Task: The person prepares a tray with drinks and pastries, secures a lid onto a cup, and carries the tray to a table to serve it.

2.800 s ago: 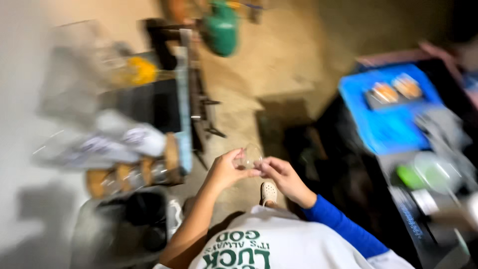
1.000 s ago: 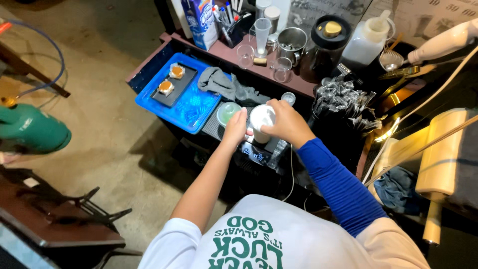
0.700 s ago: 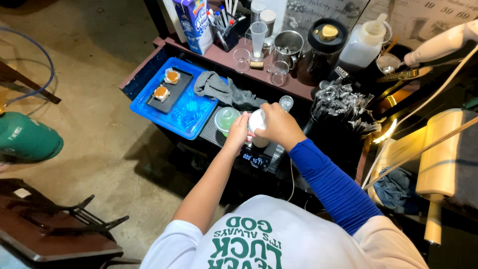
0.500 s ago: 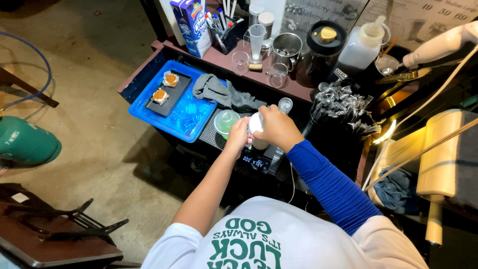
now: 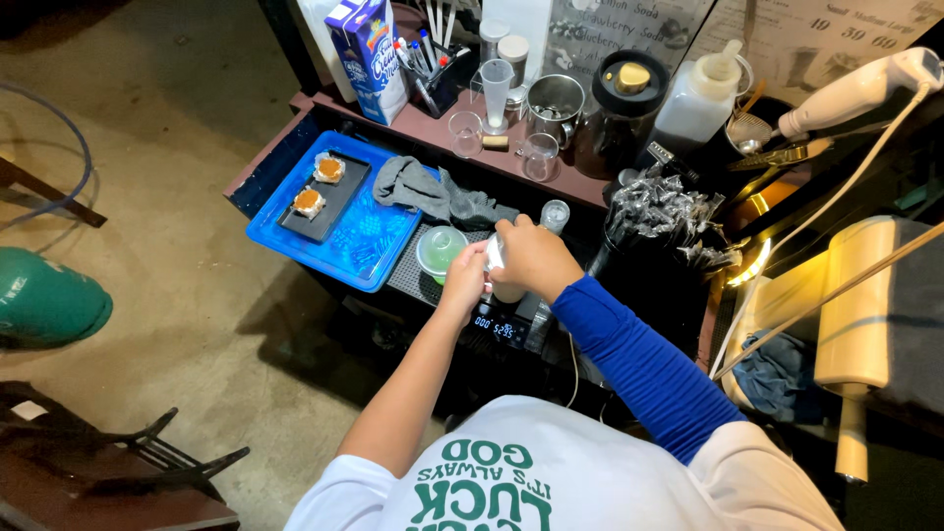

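Spreading across the dark worktop (image 5: 551,187) are a blue tray (image 5: 379,246), then a green-filled cup (image 5: 440,248). Just right of it, the right hand (image 5: 531,258) and left hand (image 5: 464,280) together grip an upright white cup (image 5: 497,264).

A bare concrete floor (image 5: 167,187) is stretching out on the left, with a green gas cylinder (image 5: 44,300) lying near the edge and a dark metal frame (image 5: 147,457) standing at the lower corner. A dark wooden counter (image 5: 590,192) is running across the top, backed by a pale signboard wall (image 5: 787,25). Warm yellow light (image 5: 757,261) is glowing low on the right beside a wooden roller (image 5: 855,315).
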